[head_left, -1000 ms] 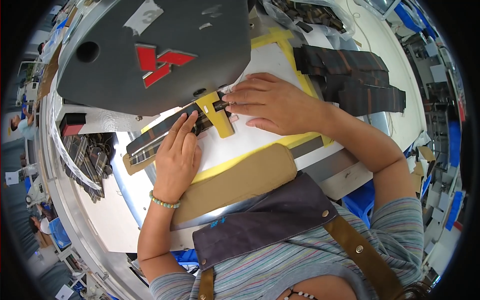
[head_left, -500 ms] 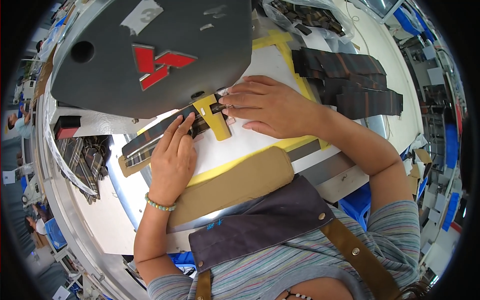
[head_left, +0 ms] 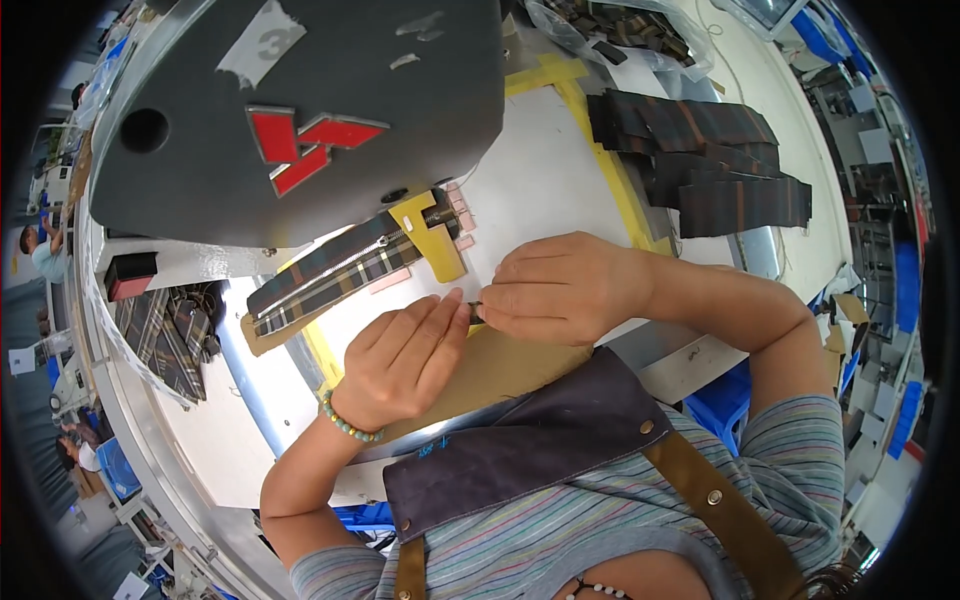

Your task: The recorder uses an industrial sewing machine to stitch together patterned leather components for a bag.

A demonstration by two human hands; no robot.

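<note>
My left hand (head_left: 408,358) and my right hand (head_left: 562,290) meet in front of the sewing machine (head_left: 330,80), fingertips pinched together. Between them shows a small dark piece (head_left: 476,313), possibly folded fabric; the fingers hide most of it. Behind the hands, a plaid fabric strip with a zipper (head_left: 335,275) lies at a slant on the work surface. Its right end runs up to a yellow plate (head_left: 432,240) below the machine head. Neither hand touches the strip.
Dark plaid strips (head_left: 710,150) are stacked at the right. A plastic bag of fabric pieces (head_left: 640,35) stands at the back. Plaid cloth (head_left: 170,335) hangs at the left, and a brown padded board (head_left: 500,365) edges the near side.
Both hands have left the strip and the yellow plate and moved nearer to me. They have come together on a small dark piece. The zipper strip is now uncovered.
</note>
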